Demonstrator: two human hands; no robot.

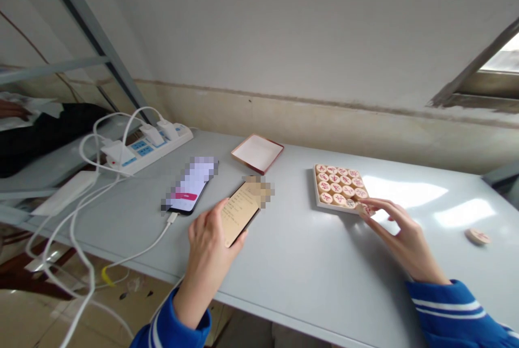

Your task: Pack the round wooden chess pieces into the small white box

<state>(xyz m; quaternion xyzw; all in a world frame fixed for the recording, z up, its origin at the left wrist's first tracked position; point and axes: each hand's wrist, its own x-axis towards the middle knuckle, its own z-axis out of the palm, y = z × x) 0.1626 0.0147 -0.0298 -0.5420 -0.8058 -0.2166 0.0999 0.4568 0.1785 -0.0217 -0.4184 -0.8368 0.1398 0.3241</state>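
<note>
My left hand (pixel 208 248) grips a phone (pixel 242 208) with a lit yellowish screen, thumb across its near edge, tilted up off the grey table (pixel 308 261). My right hand (pixel 399 232) reaches to the near right corner of a shallow box (pixel 318 202) packed with round wooden chess pieces (pixel 339 185). Its fingertips pinch one piece (pixel 367 209) at that corner. A single loose piece (pixel 478 236) lies on the table far to the right of this hand.
A second phone (pixel 190 186) lies screen up on a white charging cable (pixel 141 248). The red-edged box lid (pixel 258 153) sits near the wall. A white power strip (pixel 152 145) with plugs and cables fills the left. The table's front edge runs close to me.
</note>
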